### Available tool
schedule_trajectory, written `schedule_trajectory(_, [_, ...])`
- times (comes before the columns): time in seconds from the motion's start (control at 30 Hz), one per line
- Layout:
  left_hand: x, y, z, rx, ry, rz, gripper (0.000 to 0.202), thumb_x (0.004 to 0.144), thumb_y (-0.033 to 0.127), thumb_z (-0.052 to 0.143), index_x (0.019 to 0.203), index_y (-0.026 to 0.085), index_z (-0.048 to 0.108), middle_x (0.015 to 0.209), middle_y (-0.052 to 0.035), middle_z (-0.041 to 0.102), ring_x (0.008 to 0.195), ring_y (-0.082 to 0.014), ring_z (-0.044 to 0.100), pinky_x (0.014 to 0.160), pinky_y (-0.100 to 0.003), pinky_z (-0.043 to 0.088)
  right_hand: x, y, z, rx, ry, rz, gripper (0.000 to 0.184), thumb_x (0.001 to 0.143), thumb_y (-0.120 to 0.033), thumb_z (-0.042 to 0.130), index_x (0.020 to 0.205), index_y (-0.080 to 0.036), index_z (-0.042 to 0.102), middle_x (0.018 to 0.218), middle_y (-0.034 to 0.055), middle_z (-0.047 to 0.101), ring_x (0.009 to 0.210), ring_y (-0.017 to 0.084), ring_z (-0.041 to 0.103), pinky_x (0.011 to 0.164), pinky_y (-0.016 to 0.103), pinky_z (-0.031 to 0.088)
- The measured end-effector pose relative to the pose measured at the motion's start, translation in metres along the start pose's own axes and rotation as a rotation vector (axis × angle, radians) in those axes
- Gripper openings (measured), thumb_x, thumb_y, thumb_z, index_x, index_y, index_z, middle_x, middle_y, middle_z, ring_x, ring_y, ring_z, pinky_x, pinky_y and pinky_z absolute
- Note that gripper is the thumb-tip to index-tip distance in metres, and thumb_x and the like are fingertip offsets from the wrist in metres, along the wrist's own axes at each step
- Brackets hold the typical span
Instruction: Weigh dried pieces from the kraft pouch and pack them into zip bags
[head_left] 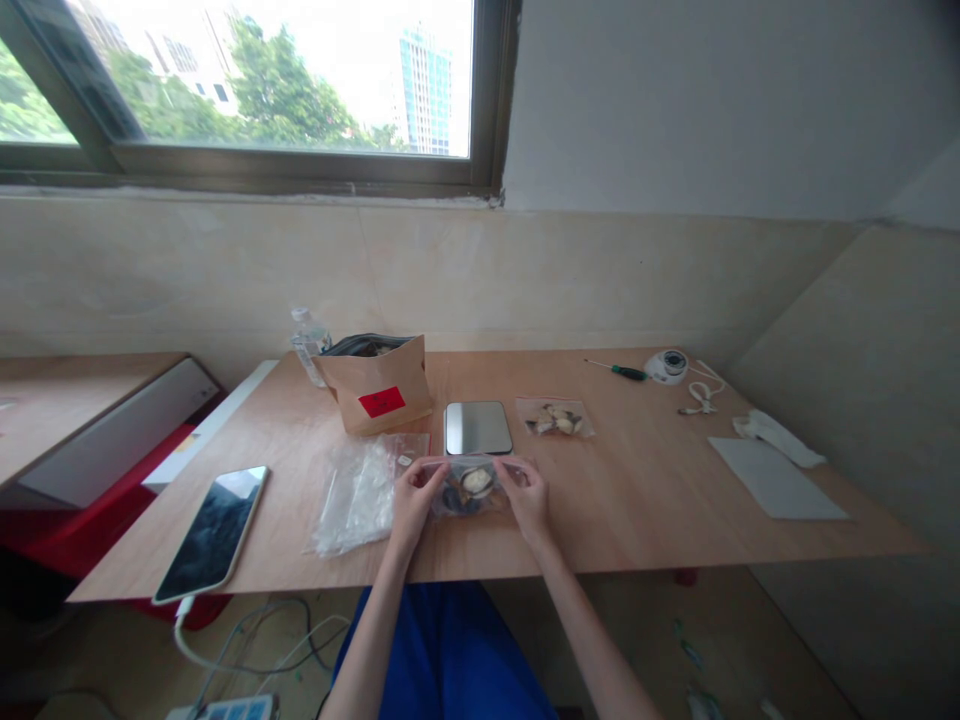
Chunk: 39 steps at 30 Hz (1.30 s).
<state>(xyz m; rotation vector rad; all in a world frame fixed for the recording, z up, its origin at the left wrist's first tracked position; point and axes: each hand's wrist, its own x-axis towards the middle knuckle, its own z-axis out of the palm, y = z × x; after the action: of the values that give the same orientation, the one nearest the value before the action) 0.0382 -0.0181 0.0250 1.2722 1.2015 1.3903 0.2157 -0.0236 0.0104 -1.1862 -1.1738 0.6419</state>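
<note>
A small clear zip bag [469, 490] with dark and pale dried pieces inside, which look like dried mushrooms, is held near the table's front edge. My left hand [417, 492] pinches its upper left corner, and my right hand [525, 492] pinches the upper right corner. Just behind the bag sits a flat silver scale [478, 428]. To the left of my left hand lies a stack of clear plastic bags [352, 500]. Another filled zip bag [556, 417] of similar pieces rests right of the scale. A brown paper pouch [382, 390] with a red label stands open-topped at the back left.
A phone [214, 535] on a charging cable lies at the front left. Behind the pouch is a plastic bottle [306, 340]. At the back right are a green-handled screwdriver [628, 373] and a white dome camera [666, 367]. A white sheet [776, 480] and white cloth [778, 437] lie far right.
</note>
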Motion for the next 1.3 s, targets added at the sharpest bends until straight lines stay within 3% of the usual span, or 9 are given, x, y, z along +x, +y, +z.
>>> schedule_trajectory(0.5, [-0.0018,0.0030,-0.0013,0.038,0.008,0.029,0.022,0.074,0.038,0.065,0.081,0.017,0.065,0.074,-0.0010,0.065,0.070,-0.0155,0.060,0.065,-0.024,0.045,-0.0011,0.0014,0.0019,0.003,0.015,-0.014,0.019,0.077,-0.036,0.064,0.076,-0.018,0.067,0.078,0.0039,0.063,0.077,0.017,0.058,0.069,0.029,0.047])
schedule_trajectory(0.8, [-0.0018,0.0018,0.0001,0.000,-0.021,0.008,0.023,0.072,0.037,0.067,0.082,0.016,0.068,0.080,-0.0032,0.069,0.075,-0.0169,0.062,0.068,-0.025,0.046,-0.0018,-0.0081,0.0029,0.056,-0.098,0.042,0.022,0.075,-0.038,0.065,0.083,-0.018,0.070,0.086,0.0066,0.066,0.081,0.019,0.063,0.071,0.031,0.051])
schedule_trajectory(1.3, [-0.0002,-0.0017,0.0001,0.043,-0.006,0.021,0.022,0.072,0.037,0.067,0.080,0.016,0.067,0.074,-0.0029,0.068,0.070,-0.0170,0.062,0.064,-0.025,0.047,-0.0032,-0.0041,0.0084,-0.004,-0.037,-0.004,0.021,0.076,-0.038,0.064,0.077,-0.018,0.070,0.080,0.0063,0.067,0.079,0.019,0.062,0.067,0.029,0.052])
